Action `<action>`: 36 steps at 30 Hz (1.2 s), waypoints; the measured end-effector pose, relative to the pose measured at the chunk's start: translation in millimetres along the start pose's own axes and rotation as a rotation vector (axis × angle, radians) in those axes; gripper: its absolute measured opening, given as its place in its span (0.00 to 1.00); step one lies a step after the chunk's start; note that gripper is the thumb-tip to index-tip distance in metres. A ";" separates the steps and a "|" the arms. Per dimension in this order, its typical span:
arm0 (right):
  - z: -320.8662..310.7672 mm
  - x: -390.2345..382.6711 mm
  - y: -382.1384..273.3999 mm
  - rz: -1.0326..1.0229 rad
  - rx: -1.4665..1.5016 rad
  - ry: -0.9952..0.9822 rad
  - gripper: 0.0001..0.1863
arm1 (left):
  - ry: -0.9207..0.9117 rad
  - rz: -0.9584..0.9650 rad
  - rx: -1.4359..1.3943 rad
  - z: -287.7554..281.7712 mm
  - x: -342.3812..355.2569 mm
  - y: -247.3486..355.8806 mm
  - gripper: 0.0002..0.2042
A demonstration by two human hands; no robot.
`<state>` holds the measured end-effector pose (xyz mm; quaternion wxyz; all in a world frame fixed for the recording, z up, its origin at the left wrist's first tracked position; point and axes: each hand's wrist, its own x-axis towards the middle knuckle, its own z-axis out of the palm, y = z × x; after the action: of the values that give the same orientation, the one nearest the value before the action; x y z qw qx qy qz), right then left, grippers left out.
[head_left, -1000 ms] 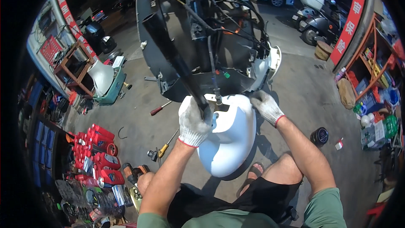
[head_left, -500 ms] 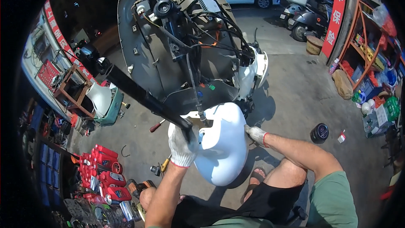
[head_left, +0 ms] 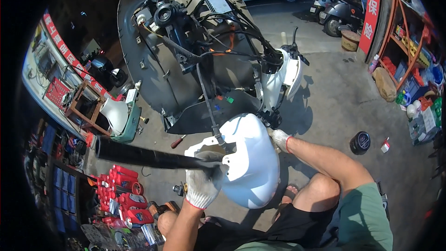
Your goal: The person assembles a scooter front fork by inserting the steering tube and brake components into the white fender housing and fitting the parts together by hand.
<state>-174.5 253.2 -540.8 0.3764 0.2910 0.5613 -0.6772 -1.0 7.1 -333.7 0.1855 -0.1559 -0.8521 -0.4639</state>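
Note:
My left hand (head_left: 203, 186), in a white knit work glove, is wrapped round the lower end of a thick black tube (head_left: 144, 152) that points out to the left. Right beside that hand is a glossy white scooter fender (head_left: 253, 172), its cut-out side toward the left. A dark cable (head_left: 208, 104) runs from the scooter down into the fender's opening. My right hand (head_left: 281, 141), gloved too, is closed at the fender's right side; what its fingers hold is hidden. Beyond stands the stripped scooter (head_left: 186, 60), tipped over, with wiring and frame exposed.
A red-handled screwdriver (head_left: 178, 141) lies on the floor before the scooter. Red bottles (head_left: 125, 200) crowd the left, near a cordless drill (head_left: 162, 208). At right are a round black tub (head_left: 360, 143), a small box (head_left: 385, 145) and an orange shelf rack (head_left: 395, 42).
The black tube has swung down toward the left, nearer to level, and the fender has turned slightly with it. My left hand has tilted along; my right hand stays at the fender's right side.

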 end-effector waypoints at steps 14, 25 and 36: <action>-15.6 44.0 12.7 -0.579 -0.389 0.494 0.28 | -0.242 -0.051 0.037 -11.5 -8.5 -1.9 0.16; -45.0 59.7 3.2 -0.918 -1.504 0.699 0.10 | -0.066 -0.027 0.165 -26.0 -3.5 4.4 0.10; -87.7 35.3 -9.3 -0.715 -0.596 0.820 0.21 | -0.024 -0.036 0.308 -30.0 7.1 -10.8 0.07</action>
<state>-204.1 333.5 -582.2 -0.0551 0.2037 0.8880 -0.4086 -6.8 -23.3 -323.2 0.1888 -0.1157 -0.9180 -0.3291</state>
